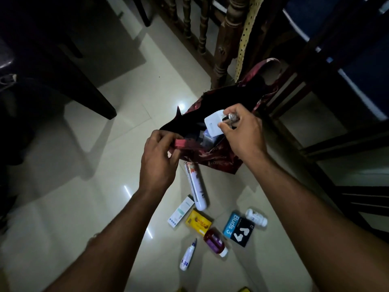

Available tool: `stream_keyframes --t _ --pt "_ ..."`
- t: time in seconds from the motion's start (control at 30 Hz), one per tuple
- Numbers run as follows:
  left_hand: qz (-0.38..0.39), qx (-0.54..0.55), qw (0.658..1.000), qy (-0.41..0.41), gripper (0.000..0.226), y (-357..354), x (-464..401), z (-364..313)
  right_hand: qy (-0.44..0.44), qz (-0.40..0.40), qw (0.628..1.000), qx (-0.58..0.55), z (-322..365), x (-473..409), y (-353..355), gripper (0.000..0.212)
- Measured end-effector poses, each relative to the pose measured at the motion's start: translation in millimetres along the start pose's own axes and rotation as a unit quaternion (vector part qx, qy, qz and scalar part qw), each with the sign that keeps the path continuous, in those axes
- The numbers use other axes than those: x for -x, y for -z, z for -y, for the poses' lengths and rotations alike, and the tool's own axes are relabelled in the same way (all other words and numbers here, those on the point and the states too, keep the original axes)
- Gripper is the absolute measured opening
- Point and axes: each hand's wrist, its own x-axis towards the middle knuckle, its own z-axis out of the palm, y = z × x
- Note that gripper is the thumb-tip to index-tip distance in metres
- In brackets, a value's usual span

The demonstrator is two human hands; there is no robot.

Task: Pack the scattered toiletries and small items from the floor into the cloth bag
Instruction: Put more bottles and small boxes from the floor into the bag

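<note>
A dark red patterned cloth bag (219,163) stands open on the tiled floor. My left hand (160,159) grips its near rim and pink handle strap, holding the mouth open. Over the opening, my right hand (244,131) pinches a white blister pack (212,123) with a small metallic item. Some boxes show dimly inside the bag. On the floor below lie a long white spray can (196,186), a white slim box (180,211), a yellow soap box (199,222), a Buds 3 box (239,228), a white pill bottle (256,217), a red-purple bottle (214,242) and a small white dropper bottle (187,256).
A carved wooden post (227,43) and railing stand behind the bag. Dark chair frames (328,106) crowd the right side. A dark table leg (92,98) slants in at the left. Two yellow items peek in at the bottom edge.
</note>
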Motion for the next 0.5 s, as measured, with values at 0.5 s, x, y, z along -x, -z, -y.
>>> stream_keyframes --t 0.5 --pt "-0.008 0.007 1.000 -0.013 0.019 -12 -15 -4 -0.067 0.020 0.981 0.181 -12 -40 -19 0.026"
